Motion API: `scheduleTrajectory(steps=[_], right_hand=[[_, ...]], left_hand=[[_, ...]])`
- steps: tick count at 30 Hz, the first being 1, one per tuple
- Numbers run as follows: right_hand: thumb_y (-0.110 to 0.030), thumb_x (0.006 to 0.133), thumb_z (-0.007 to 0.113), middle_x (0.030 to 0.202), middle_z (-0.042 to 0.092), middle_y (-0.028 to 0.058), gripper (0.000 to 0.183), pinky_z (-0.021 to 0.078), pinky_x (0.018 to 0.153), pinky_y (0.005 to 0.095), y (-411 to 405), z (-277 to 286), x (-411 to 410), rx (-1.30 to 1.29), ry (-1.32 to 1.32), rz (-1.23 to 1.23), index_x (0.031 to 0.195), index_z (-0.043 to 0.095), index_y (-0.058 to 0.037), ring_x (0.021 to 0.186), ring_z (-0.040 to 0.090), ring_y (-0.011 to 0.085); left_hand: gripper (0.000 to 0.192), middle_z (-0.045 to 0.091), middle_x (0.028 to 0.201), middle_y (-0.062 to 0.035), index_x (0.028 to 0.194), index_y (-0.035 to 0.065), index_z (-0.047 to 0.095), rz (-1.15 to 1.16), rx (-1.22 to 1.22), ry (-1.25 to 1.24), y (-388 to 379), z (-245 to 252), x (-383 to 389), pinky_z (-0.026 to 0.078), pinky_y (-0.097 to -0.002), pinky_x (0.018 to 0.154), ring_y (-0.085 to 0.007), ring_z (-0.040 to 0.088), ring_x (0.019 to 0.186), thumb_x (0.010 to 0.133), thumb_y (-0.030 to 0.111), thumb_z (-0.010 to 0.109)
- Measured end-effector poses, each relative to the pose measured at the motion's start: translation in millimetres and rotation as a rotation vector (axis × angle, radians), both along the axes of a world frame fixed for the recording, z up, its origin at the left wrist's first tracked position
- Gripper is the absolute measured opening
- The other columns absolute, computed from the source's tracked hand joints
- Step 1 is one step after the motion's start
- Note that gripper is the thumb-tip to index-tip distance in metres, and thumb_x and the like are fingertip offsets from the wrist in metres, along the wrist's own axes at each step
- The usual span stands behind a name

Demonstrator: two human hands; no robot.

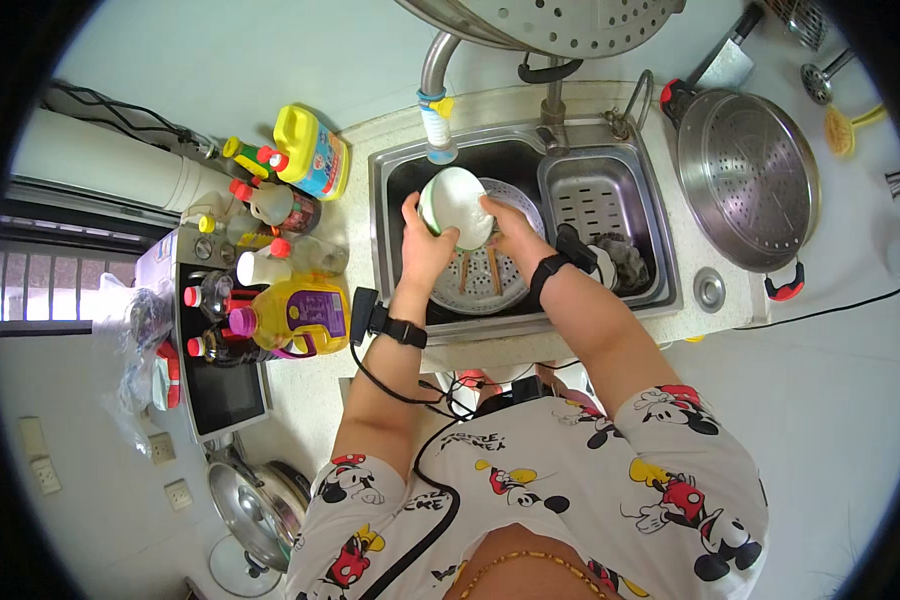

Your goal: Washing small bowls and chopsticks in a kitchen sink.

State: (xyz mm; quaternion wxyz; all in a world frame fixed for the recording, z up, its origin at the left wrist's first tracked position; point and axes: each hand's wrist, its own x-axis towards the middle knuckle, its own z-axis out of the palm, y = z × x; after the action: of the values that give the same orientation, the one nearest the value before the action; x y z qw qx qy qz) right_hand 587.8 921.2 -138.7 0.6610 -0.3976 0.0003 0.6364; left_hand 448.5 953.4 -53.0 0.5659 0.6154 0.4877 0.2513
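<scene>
Over the large basin of a steel double sink (375, 225), my left hand (426, 247) grips the left side of a white bowl (461, 208) with a green outer side. The bowl is tilted, its inside showing. My right hand (511, 225) is at the bowl's right edge, thumb on the rim; its other fingers are partly hidden. Below, a perforated colander (480, 289) rests in the basin with chopsticks (493, 271) in it. The faucet's flexible nozzle (436, 131) hangs just above the bowl. Beside my right wrist, a grey scrubbing cloth (624, 259) and a white dish lie in the smaller basin.
Bottles and an oil jug (322, 315) crowd the left counter beside a microwave oven (225, 397). A large steamer pan (750, 180) stands at the right, a cleaver (727, 66) behind it. Another perforated steamer (570, 22) overhangs the faucet. Cables run from my wrists.
</scene>
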Motion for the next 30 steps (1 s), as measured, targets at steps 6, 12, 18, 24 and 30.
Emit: scheduleTrajectory(steps=[6,12,18,24,30], right_hand=[[-0.03,0.077,0.062,0.086,0.05,0.004,0.024,0.038,0.057,0.0381,2.8,-37.2,-14.7,-0.16,0.244,-0.068,0.093,0.054,-0.0145,0.077,0.047,0.0217],[-0.036,0.072,0.066,0.079,0.046,0.0044,0.029,0.0373,0.054,0.0382,21.9,-22.4,-15.3,-0.363,0.233,-0.187,0.081,0.051,-0.0126,0.07,0.044,0.0225],[-0.023,0.073,0.062,0.071,0.045,0.0057,0.02,0.0401,0.055,0.0327,19.6,-47.4,-2.5,-0.228,0.104,-0.183,0.082,0.051,-0.0084,0.062,0.044,0.0186],[-0.029,0.079,0.053,0.046,0.025,-0.002,0.029,0.0232,0.035,0.0273,-16.6,-46.7,65.8,-0.237,-0.144,-0.152,0.062,0.034,-0.0145,0.037,0.025,0.0121],[-0.029,0.082,0.052,0.047,0.026,-0.0019,0.036,0.0212,0.035,0.026,-63.2,-30.1,83.5,-0.283,-0.305,-0.162,0.059,0.03,-0.0139,0.037,0.025,0.0107]], left_hand=[[0.065,0.046,0.092,-0.0256,0.121,0.0103,0.03,-0.083,0.775,0.578,-15.1,41.7,16.8,0.048,-0.0431,0.062,-0.0407,0.055,0.075,0.064,0.011,0.06],[0.061,0.044,0.096,-0.0211,0.12,0.0092,0.032,-0.098,0.824,0.7,-30.3,57.1,5.7,0.048,-0.0414,0.061,-0.0376,0.054,0.075,0.065,0.014,0.06],[0.05,0.046,0.095,-0.024,0.114,0.0038,0.031,0.327,0.776,0.455,-24.3,12.6,-49.4,0.047,-0.0431,0.059,-0.0373,0.054,0.073,0.07,0.014,0.054],[0.05,0.052,0.076,-0.0108,0.122,0.0136,0.017,0.348,-0.484,-0.279,-66.0,6.8,-101.6,0.048,-0.0231,0.041,-0.0141,0.053,0.046,0.08,0.026,0.042],[0.059,0.05,0.097,-0.0142,0.128,0.0119,0.013,0.428,-0.5,-0.515,-118.3,19.5,-201.5,0.052,-0.0233,0.047,-0.0175,0.058,0.06,0.08,0.023,0.045]])
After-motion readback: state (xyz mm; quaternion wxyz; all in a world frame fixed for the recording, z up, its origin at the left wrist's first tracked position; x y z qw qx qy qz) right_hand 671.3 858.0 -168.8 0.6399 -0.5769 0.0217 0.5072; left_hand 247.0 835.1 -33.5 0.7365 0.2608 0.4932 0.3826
